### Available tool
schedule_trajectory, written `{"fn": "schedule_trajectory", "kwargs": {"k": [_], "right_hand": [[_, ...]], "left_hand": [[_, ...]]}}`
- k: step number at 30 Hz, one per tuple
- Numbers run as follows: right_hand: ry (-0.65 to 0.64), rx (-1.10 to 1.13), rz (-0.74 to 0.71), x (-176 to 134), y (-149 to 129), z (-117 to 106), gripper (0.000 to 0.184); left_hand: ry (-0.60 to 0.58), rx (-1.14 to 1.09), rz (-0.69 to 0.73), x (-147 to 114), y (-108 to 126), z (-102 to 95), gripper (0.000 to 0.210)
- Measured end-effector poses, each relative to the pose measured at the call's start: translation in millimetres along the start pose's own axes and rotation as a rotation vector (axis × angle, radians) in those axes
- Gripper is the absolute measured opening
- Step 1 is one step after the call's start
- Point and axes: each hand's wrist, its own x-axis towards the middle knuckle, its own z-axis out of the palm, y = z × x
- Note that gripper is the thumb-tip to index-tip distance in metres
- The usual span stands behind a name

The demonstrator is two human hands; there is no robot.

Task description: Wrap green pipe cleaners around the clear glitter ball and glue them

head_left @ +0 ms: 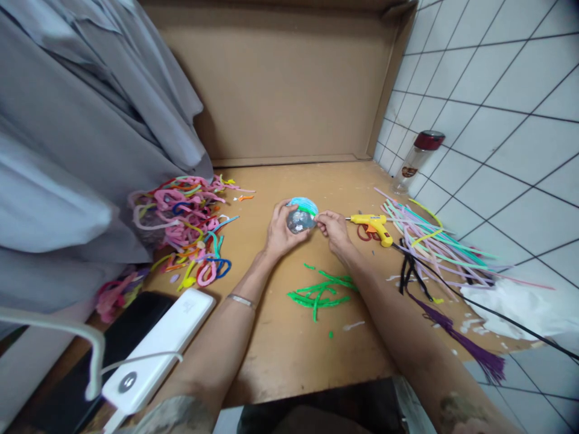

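My left hand (281, 228) is wrapped around the left side of a small round ball (298, 222). Its lower part is shiny grey with pale spots, and light blue strips cover the top. A green pipe cleaner (308, 210) runs along the lower edge of the blue. At the ball's right side, the fingers of my right hand (332, 226) pinch what appears to be the end of that green strip; the fingertips partly hide it. Cut green pipe cleaner pieces (320, 295) lie on the table below my hands.
A yellow glue gun (370, 224) lies right of my right hand, over red-handled scissors (363, 234). Long pastel pipe cleaners (434, 241), a purple tassel (470, 343) and a bottle (414, 163) are at right. Colourful pipe cleaners (181, 211) and a white power bank (158, 349) are at left.
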Motion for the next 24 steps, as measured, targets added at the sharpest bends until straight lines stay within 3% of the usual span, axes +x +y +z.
{"fn": "schedule_trajectory", "kwargs": {"k": [17,20,24], "right_hand": [[-0.124,-0.085,0.246,5,-10,-11,0.015],[-0.053,-0.209,0.192,10,-8,-16,0.025],[0.069,-0.402,-0.084,16,-7,-19,0.024]], "left_hand": [[-0.016,0.005,0.03,-1,0,0.7,0.065],[-0.019,0.007,0.029,-1,1,0.5,0.066],[-0.034,0.021,0.025,-1,1,2.2,0.066]]}}
